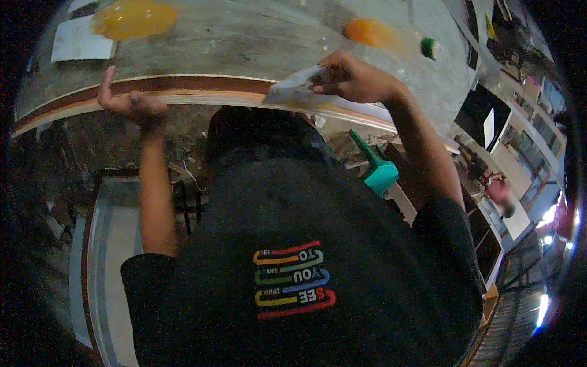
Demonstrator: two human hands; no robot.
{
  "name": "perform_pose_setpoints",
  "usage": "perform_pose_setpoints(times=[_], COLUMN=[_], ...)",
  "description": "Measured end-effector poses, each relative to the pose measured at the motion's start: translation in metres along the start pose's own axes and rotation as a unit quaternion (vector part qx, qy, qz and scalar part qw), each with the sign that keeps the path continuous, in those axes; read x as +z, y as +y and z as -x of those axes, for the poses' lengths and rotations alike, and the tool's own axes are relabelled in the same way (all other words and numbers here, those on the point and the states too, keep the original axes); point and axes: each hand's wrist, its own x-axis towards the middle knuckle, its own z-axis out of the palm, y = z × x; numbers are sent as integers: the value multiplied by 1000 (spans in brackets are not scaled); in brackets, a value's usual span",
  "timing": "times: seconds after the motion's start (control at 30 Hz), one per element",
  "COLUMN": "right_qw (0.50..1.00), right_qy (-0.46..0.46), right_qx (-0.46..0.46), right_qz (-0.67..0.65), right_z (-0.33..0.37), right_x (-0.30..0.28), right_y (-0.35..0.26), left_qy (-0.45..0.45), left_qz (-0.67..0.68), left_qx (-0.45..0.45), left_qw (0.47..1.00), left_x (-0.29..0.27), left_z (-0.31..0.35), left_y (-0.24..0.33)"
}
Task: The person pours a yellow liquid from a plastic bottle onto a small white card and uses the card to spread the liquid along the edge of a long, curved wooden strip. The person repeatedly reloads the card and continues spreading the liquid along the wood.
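Right hand [358, 79]: fingers pinch thin pale sheet [287, 90] over long wood strip [211, 98]. Left hand [136, 105]: fingers apart, look empty. Maybe smoothing step; next move calls for steady pinch.

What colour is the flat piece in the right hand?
The flat piece looks pale grey; head view.

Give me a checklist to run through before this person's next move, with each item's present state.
1. Right hand has hold of the pale flat tool: ok.
2. Tool presses on the long wooden strip: cannot tell; they overlap in view, but the tool is blurred.
3. Left hand grips the strip firmly: cannot tell; it is at the strip's left part, one finger raised.
4. Orange patch apart from the tool: ok.
5. Yellow patch clear of the white slab: not ok; they overlap in view.
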Motion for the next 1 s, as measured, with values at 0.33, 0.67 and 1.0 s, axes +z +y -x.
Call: perform_pose_setpoints(times=[0.33,0.67,1.0], right_qw=[997,994,981], right_qy=[34,102,158], right_qx=[19,6,106], right_qz=[61,26,-28], right_z=[87,142,203], right_x=[-19,-30,-31], right_y=[48,87,130], left_qy=[10,-39,-74], left_qz=[37,16,-5], left_qx=[0,11,27], left_qw=[999,999,997], left_x=[7,8,3], left_z=[6,4,-5], left_y=[-2,1,12])
